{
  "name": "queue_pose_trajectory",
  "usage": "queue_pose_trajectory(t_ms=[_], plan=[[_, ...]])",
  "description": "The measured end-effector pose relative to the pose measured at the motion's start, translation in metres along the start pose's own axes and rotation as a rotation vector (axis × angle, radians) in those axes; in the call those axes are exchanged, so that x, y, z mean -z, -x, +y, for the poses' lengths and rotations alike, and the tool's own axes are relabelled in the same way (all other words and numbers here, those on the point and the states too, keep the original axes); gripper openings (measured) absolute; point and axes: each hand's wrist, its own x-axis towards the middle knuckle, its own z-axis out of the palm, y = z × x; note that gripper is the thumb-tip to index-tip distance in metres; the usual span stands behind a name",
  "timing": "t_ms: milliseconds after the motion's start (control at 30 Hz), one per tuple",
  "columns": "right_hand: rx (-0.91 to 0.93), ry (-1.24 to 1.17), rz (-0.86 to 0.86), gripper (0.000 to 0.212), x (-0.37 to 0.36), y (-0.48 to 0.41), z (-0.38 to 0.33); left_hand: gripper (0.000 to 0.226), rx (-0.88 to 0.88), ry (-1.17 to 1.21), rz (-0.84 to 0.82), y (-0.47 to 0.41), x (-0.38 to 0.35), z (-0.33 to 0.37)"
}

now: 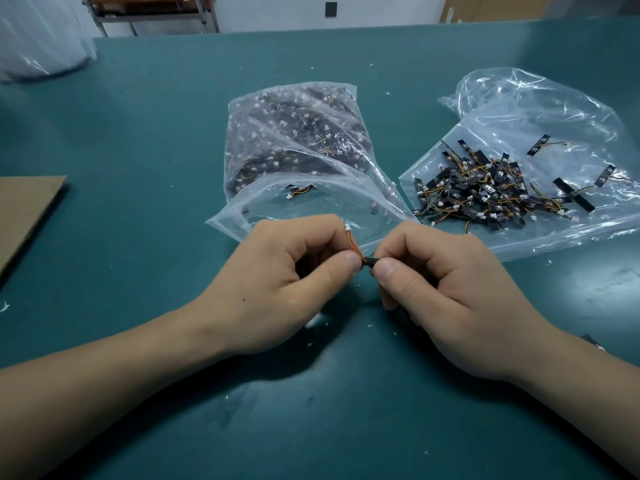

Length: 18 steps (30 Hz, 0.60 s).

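Head view: both hands meet low over the green counter (138,133), just in front of the open mouth of the full bag (329,206). Between them is one small LED strip board (371,262), a short, flat, rigid black piece. The left hand (284,282) pinches the end where thin orange and yellow wires (353,242) leave it. The right hand (443,289) pinches the other end between thumb and curled fingers. The wires curve up to a tiny white plastic connector (347,227), which hangs free above the left thumb. Most of the board is hidden by the fingers, so what is being done to it cannot be told.

By the look of it, this is a piece-by-piece job and it is in its early part. The full bag is a soft, clear, crinkled plastic pouch, packed thick with dark boards and white connectors. To the right a second clear bag (554,109) lies flat as a sheet and carries a loose pile of boards (485,195). These are black bars crossed at all angles, with their wires tangled among them. That pile is much smaller than what the full bag holds, so most of the boards are probably yet to be handled.

Small white scraps (313,322) dot the matte counter near the hands. A piece of brown cardboard (24,209) lies at the left edge.
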Motion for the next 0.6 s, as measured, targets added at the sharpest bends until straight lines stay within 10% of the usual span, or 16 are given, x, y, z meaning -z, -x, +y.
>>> queue_pose_trajectory(t_ms=[600], plan=[[0.006, -0.001, -0.036, 0.017, 0.0018, 0.0005, -0.0005, 0.019, -0.033, -0.015, -0.019, 0.0004, 0.0005, 0.0008]])
